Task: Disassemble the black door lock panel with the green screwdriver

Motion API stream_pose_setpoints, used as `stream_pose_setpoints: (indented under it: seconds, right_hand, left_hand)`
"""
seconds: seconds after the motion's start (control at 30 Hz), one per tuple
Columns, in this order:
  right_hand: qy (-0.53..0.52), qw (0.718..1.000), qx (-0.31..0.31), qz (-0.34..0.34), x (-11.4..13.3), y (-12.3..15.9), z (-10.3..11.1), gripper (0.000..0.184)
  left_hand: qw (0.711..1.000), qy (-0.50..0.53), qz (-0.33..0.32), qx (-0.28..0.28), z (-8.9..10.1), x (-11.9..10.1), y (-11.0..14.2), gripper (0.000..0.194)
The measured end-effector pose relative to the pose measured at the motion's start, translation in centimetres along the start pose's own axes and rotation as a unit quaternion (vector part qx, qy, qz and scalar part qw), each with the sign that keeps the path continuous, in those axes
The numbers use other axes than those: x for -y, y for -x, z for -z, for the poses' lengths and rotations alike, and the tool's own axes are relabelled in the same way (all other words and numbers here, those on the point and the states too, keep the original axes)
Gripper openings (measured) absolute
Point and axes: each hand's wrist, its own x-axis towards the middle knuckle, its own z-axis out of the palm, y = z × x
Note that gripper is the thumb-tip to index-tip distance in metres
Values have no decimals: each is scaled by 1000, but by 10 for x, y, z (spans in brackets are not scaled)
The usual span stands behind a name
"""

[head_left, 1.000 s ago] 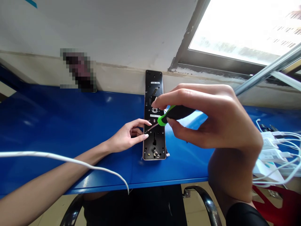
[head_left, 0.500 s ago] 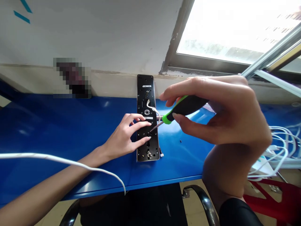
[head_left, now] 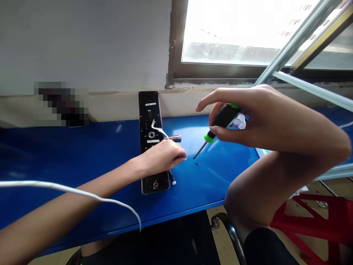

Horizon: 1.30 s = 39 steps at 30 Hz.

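In the head view, my right hand [head_left: 259,121] grips a black and green screwdriver [head_left: 224,117]. Its tip points down and left, just above a tiny dark screw [head_left: 196,163] on the blue table. My left hand [head_left: 165,156] reaches across a long black panel [head_left: 145,127], fingers curled together past the panel's right edge. Whether those fingers hold anything is hidden. Several holes, white labels and a short white cable [head_left: 160,130] show on the panel. A small white connector [head_left: 174,182] sticks out at its lower right.
A shiny cylindrical part [head_left: 176,138] lies right of the panel on the blue table [head_left: 110,154]. One white cable [head_left: 68,188] hangs across my left forearm. Behind are a wall and window; a metal frame [head_left: 300,36] and red stool [head_left: 314,217] stand at right.
My left hand has left the panel's face, closed its fingers and moved right. The screwdriver tip has gone from the panel to near the loose screw. The view has shifted rightward.
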Motion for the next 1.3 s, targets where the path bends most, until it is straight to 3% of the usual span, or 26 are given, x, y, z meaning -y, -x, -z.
stream_pose_setpoints:
  seconds: [0.17,0.27,0.77,0.9,1.03,1.17,1.3]
  right_hand:
    - [1,989,71,-128,-14,18,13,42]
    - [-17,983,76,-164,-17,21,16,41]
    - [-49,987,63,-137,-27,21,11,39]
    - [-35,988,61,-138,-24,17,8,41]
    - [-29,990,69,-118,-18,11,6,42]
    - [-47,993,92,-66,-13,3,3,42]
    - [-70,994,87,-19,-7,-7,-2,42]
  left_hand:
    - [993,-80,3,90,-14,3,-39,25]
    - [987,-96,11,128,-21,4,-53,20]
    - [986,-88,-10,139,-39,16,-68,15]
    - [986,-89,-11,137,-35,14,-63,15]
    - [991,-83,-15,100,-15,8,-45,20]
    - [997,-70,-29,10,8,6,-12,16]
    - [990,-106,-38,-88,15,13,21,21]
